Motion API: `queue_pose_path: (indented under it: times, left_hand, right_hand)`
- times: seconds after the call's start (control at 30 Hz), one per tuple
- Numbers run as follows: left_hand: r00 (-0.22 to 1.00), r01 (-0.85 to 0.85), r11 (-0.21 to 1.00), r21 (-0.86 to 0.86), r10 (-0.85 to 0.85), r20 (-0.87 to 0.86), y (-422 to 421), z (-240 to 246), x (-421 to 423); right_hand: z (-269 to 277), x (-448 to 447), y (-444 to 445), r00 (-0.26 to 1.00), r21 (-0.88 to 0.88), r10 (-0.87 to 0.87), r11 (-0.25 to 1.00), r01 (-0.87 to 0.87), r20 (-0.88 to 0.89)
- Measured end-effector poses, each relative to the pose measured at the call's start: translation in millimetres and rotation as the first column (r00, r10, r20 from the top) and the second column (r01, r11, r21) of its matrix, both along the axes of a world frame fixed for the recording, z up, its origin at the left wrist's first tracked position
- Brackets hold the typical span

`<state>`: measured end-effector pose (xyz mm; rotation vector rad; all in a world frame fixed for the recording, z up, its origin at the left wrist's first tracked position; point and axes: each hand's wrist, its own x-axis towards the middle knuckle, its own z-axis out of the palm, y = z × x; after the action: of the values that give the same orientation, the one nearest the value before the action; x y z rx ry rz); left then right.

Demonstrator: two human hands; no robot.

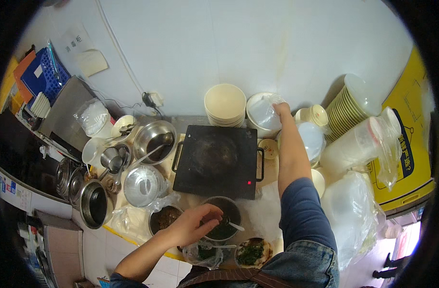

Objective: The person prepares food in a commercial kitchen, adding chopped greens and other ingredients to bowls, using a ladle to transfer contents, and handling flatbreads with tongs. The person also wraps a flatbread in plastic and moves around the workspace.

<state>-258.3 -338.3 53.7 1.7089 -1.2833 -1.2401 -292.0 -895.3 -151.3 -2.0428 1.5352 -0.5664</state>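
My left hand (194,224) hovers over a metal pot (224,205) of dark liquid and chopped greens, fingers curled apart and holding nothing. A spoon with a pale handle (236,226) leans in that pot. At the back, my right hand (282,108) pinches a clear plastic bag (265,107) of lids, which sits in a white tub (262,131). The fingertips are partly lost against the plastic. Near my body stands a bowl of food topped with chopped greens (250,253). Beside it, a plastic-covered container (204,255) holds more greens.
A black induction cooker (215,158) with side handles fills the middle. Stacked paper bowls (225,102) stand behind it. Left are a steel bowl with a ladle (151,131), lids (144,185) and a pot (95,205). Bagged plastic containers (352,212) and tilted stacked bowls (340,108) crowd the right.
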Motion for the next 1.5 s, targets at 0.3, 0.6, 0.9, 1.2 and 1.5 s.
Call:
queue_pose_path:
  times: [0.3, 0.6, 0.9, 1.2, 1.5]
  left_hand:
    - [0.980, -0.072, 0.984, -0.163, 0.039, -0.196, -70, -17, 22]
    - [0.956, -0.093, 0.954, -0.286, 0.005, -0.294, -169, -28, 12]
    - [0.967, -0.100, 0.952, -0.290, 0.024, -0.253, -161, -20, 24]
    - [0.952, -0.135, 0.953, -0.273, 0.048, -0.303, -147, -30, 40]
    - [0.940, -0.133, 0.951, -0.278, 0.032, -0.339, -126, -30, 52]
  right_hand:
    - [115, -31, 32, 0.800, 0.236, 0.130, 0.917, -0.322, 0.586]
    - [48, -29, 66, 0.869, -0.267, 0.474, 0.864, -0.427, 0.144]
    - [67, -20, 103, 0.745, -0.097, 0.384, 0.854, -0.511, -0.546]
    - [30, -27, 80, 0.868, -0.148, 0.494, 0.863, -0.484, 0.042]
    - [43, -19, 92, 0.890, -0.033, 0.383, 0.914, -0.403, -0.249]
